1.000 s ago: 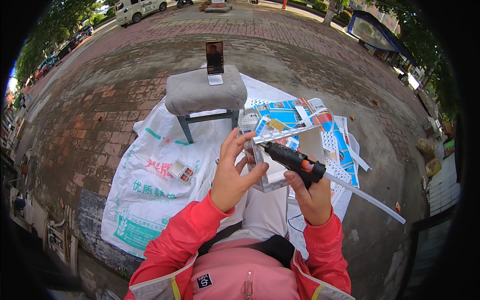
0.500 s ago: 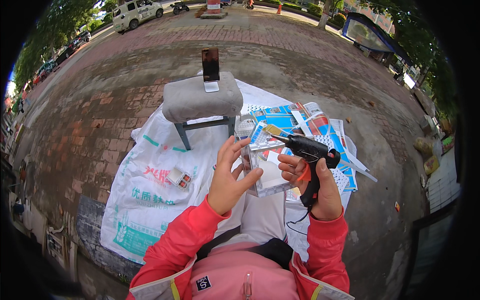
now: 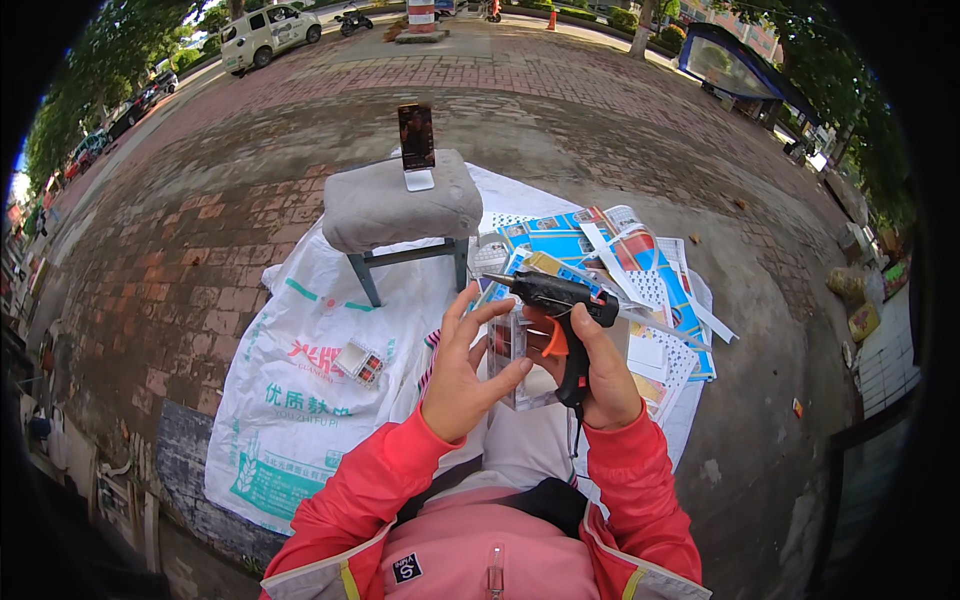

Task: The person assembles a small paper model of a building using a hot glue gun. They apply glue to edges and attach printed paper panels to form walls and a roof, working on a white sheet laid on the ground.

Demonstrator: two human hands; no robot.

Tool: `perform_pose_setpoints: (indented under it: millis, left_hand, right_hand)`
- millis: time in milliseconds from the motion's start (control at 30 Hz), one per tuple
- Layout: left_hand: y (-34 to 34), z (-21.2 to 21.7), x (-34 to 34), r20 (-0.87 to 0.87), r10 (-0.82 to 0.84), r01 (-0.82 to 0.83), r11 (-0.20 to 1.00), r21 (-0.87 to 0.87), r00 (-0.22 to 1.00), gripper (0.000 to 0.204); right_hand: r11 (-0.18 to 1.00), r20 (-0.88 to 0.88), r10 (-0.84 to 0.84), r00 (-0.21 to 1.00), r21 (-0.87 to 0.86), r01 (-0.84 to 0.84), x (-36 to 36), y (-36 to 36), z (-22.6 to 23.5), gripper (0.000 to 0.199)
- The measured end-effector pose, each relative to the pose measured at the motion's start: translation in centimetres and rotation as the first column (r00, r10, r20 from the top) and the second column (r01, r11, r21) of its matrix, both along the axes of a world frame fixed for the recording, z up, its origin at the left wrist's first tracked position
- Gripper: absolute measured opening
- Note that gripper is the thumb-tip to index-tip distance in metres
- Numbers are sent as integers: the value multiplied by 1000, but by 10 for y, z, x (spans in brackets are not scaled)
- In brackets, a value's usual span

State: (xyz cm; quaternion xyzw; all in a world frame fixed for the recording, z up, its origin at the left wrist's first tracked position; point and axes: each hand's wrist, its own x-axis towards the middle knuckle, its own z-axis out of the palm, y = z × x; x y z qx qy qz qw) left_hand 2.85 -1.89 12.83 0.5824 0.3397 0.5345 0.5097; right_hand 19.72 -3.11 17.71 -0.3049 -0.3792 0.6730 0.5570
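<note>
A black hot glue gun (image 3: 550, 292) with an orange trigger is gripped in my right hand (image 3: 600, 375), its nozzle pointing left over my left fingertips. My left hand (image 3: 465, 365) is curled at the left side of a small box-shaped model (image 3: 508, 345) with grey printed edges and clear-looking walls. Thumb and fingers stand on either side of the model's edge, above my lap. Some right-hand fingers reach past the gun's handle toward the model; whether they touch it is hidden. The gun's cord hangs below its handle.
A grey padded stool (image 3: 400, 200) ahead carries a phone (image 3: 417, 138) on a white stand. Printed sheets and cut strips (image 3: 640, 270) lie to the right on a white woven sack (image 3: 300, 400). On the sack's left sits a small model piece (image 3: 358, 362). A van (image 3: 268, 35) stands far off.
My right hand has brought the glue gun left, close to my left hand. The box-shaped model has turned and now shows narrower between my hands.
</note>
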Motion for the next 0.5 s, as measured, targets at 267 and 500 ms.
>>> perform_pose_setpoints:
  millis: [267, 500]
  left_hand:
    - [3, -5, 3, 119, -15, 12, 1000, 27, 993, 60]
    - [9, -12, 15, 345, 5, 3, 1000, -21, 939, 39]
  right_hand:
    - [998, 2, -41, 999, -42, 41, 1, -7, 1, 45]
    - [999, -63, -39, 997, 29, 41, -10, -11, -7, 44]
